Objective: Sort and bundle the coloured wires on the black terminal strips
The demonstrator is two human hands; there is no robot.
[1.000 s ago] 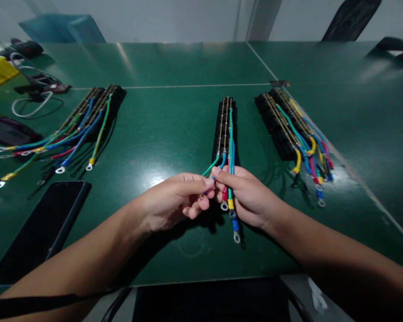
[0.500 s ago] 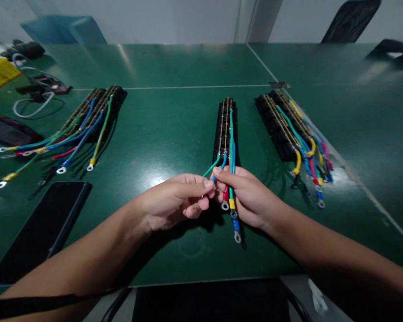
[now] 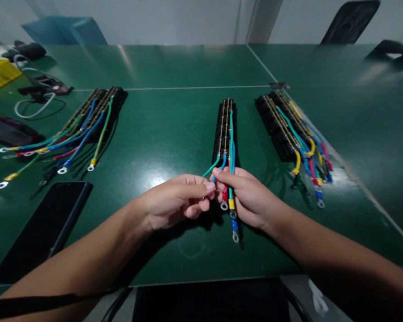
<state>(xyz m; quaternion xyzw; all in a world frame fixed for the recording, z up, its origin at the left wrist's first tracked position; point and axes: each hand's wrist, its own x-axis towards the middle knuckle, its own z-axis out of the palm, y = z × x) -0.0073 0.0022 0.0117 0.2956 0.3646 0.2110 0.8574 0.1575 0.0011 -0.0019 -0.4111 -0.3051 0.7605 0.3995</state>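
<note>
A narrow black strip with brass-coloured rails (image 3: 224, 129) lies on the table in front of me, with wires running from its near end. My right hand (image 3: 248, 192) is closed, thumb and finger pinching a blue wire (image 3: 223, 163). My left hand (image 3: 181, 197) pinches at that wire's end, fingertips almost touching the right ones; the end itself is hidden. A green wire (image 3: 211, 169) runs behind my left fingers. Against my right palm hang a red-sleeved ring terminal (image 3: 225, 205), a yellow-sleeved one (image 3: 232, 205) and a blue-sleeved one (image 3: 234, 232).
More wired strips lie on the green table (image 3: 161, 143): a left group (image 3: 100, 109) and a right group (image 3: 277, 127). A phone (image 3: 42, 232) rests by my left forearm. Farther left are a yellow bin (image 3: 2, 74) and a looped white cable (image 3: 35, 114).
The hanging ring terminals have shifted very slightly left. Both hands keep nearly the same pose and place.
</note>
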